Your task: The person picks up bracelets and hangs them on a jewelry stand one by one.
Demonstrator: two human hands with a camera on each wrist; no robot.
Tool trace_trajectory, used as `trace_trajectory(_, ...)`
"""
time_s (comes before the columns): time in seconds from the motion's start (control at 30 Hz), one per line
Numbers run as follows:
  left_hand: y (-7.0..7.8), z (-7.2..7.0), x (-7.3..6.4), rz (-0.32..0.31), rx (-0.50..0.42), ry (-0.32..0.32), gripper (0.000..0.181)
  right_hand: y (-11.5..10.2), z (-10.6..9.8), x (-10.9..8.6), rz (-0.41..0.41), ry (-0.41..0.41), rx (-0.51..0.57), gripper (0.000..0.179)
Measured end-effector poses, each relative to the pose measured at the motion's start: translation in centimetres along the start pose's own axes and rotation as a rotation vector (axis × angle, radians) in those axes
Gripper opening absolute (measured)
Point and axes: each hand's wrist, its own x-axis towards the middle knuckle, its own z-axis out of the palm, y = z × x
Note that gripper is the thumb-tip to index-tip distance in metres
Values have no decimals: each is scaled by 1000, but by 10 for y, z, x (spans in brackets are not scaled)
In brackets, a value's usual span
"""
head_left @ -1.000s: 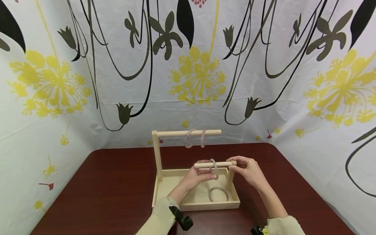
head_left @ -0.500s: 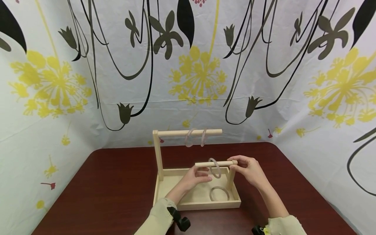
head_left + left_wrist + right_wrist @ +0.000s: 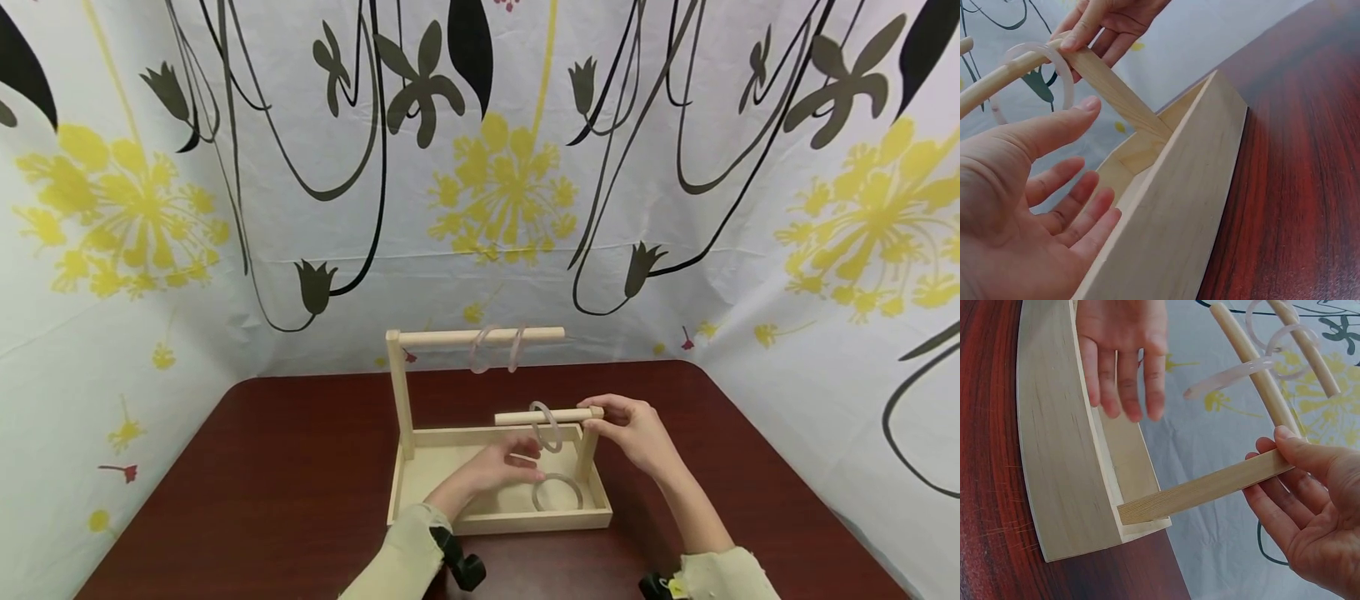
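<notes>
My right hand (image 3: pixel 633 429) grips the top of the short post (image 3: pixel 1210 486), where the near wooden bar (image 3: pixel 513 419) joins it. A translucent pale bangle (image 3: pixel 1067 81) hangs tilted around that bar. Below the bar, my left hand (image 3: pixel 487 472) is held over the wooden tray (image 3: pixel 540 523), fingers loosely extended and nothing in them; the left wrist view shows its palm and spread thumb. Another bangle (image 3: pixel 580 498) lies flat in the tray, just right of the left fingertips in the head view.
Two more bangles, one at the left (image 3: pixel 473 358) and one at the right (image 3: pixel 513 358), hang on the taller far bar (image 3: pixel 435 338), held by the left post (image 3: pixel 401 400). The tray stands on a dark red-brown table (image 3: pixel 300 483) in front of a flower-printed cloth (image 3: pixel 517 292).
My left hand has let go of the bangle on the near bar and moved down into the tray area. That bangle now hangs free. The right hand has kept its place.
</notes>
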Motion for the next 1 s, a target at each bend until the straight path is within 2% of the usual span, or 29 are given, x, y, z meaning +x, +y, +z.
trace_trajectory(0.23, 0, 0, 2, -41, 106, -57, 51, -2, -1, 4, -13, 5, 2, 26)
trace_trajectory(0.37, 0, 10, -3, -35, 258, -76, 58, -2, 0, -1, -11, 3, 13, 28)
trace_trajectory(0.6, 0, 17, -2, 118, 689, -103, 56, -2, 1, -3, -27, 12, 27, 26)
trace_trajectory(0.73, -2, 19, 1, 170, 828, -103, 49, 0, 0, -3, -25, 17, 13, 25)
trace_trajectory(0.87, -2, 17, -1, 144, 843, -58, 44, 0, 1, -3, -24, 11, 4, 25)
trace_trajectory(1.0, -2, 10, -7, 114, 788, -4, 45, 0, 1, -3, -26, 15, 1, 25)
